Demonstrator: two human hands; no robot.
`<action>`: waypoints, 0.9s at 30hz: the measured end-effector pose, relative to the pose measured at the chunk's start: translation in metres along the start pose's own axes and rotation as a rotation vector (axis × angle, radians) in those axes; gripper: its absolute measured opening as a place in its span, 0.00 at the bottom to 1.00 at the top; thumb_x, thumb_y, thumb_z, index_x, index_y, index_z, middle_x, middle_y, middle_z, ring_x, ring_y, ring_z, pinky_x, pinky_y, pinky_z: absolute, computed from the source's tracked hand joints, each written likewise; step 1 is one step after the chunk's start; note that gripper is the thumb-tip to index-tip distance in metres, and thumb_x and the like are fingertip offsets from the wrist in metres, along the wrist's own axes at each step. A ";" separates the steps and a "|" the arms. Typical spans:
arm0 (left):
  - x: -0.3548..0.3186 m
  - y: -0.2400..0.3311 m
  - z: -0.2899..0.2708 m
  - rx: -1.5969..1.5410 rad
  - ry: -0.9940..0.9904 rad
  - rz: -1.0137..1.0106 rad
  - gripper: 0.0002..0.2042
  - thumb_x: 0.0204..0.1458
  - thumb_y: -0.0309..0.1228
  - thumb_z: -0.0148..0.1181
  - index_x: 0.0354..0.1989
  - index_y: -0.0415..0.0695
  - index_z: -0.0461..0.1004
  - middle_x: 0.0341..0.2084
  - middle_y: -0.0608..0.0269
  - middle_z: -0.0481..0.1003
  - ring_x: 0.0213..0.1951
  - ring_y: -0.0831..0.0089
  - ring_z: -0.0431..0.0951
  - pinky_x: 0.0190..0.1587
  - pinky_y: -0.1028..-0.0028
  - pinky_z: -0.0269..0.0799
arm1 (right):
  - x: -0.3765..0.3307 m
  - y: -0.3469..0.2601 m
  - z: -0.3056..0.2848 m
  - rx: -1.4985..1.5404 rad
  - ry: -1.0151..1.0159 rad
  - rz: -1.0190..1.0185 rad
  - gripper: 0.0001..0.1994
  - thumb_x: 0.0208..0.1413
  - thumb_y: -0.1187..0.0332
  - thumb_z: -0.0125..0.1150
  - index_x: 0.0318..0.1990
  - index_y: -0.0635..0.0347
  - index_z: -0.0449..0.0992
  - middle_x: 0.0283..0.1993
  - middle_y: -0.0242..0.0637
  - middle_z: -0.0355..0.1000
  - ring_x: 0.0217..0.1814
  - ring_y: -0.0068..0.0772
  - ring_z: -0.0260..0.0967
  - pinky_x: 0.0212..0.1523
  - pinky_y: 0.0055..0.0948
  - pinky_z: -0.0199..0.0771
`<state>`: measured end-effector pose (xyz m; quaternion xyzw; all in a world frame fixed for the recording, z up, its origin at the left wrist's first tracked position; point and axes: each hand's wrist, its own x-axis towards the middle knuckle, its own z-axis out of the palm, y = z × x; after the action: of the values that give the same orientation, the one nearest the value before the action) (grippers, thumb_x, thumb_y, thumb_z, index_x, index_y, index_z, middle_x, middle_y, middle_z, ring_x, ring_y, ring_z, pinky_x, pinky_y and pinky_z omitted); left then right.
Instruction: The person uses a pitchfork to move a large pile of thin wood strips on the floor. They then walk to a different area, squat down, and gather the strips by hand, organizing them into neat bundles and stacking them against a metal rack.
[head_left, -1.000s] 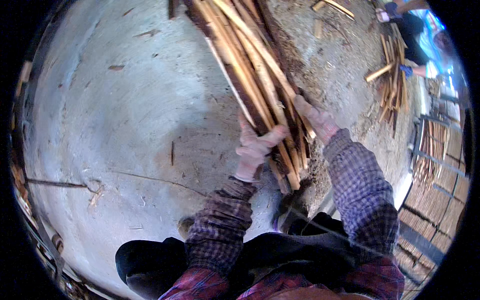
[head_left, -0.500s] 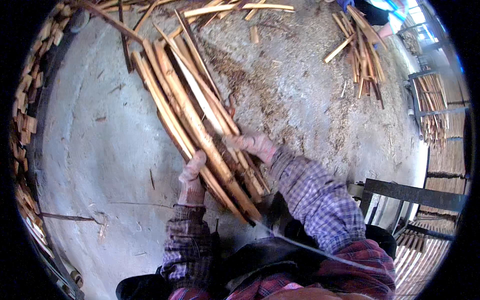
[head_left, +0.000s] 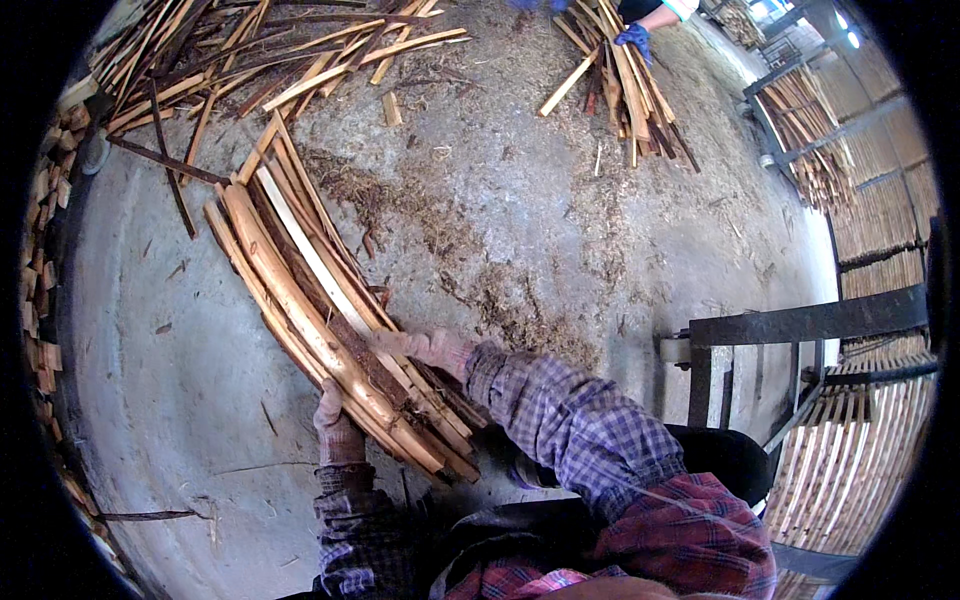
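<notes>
A bundle of long wood strips (head_left: pixel 335 365), some edged with dark bark, slants from the far left toward my body. My gloved left hand (head_left: pixel 338 425) is closed against the bundle's left side near its close end, its thumb on the outer strip. Across the upper right side lies my gloved right hand (head_left: pixel 425 350), its fingers curled over the strips and partly hidden among them. The strips lie roughly lengthwise together, with their near ends uneven. Whether the bundle's underside touches the floor, I cannot tell.
A loose pile of strips (head_left: pixel 230 60) covers the far left floor. At the far right, a co-worker's blue-gloved hand (head_left: pixel 635 40) holds another bundle (head_left: pixel 625 85). A dark metal frame (head_left: pixel 810 318) stands to my right, near stacked slats (head_left: pixel 840 480). Wood blocks (head_left: pixel 45 300) line the left edge.
My view has shifted, bringing more of the far pile into sight. The bundle and my hands now sit lower and further left in the picture. Both hands stay on the strips.
</notes>
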<state>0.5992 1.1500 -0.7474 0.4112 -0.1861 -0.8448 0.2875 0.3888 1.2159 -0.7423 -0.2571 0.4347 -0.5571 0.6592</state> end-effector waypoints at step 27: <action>0.026 -0.028 0.014 -0.112 0.032 0.038 0.25 0.50 0.49 0.55 0.46 0.38 0.67 0.37 0.56 0.73 0.34 0.64 0.75 0.34 0.67 0.75 | 0.066 -0.005 -0.048 -0.106 0.009 0.186 0.43 0.41 0.42 0.60 0.59 0.61 0.56 0.57 0.42 0.60 0.59 0.30 0.55 0.59 0.28 0.54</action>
<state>0.5660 1.1558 -0.7702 0.4042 -0.1418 -0.8416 0.3291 0.3445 1.1580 -0.7806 -0.2479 0.4886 -0.4709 0.6914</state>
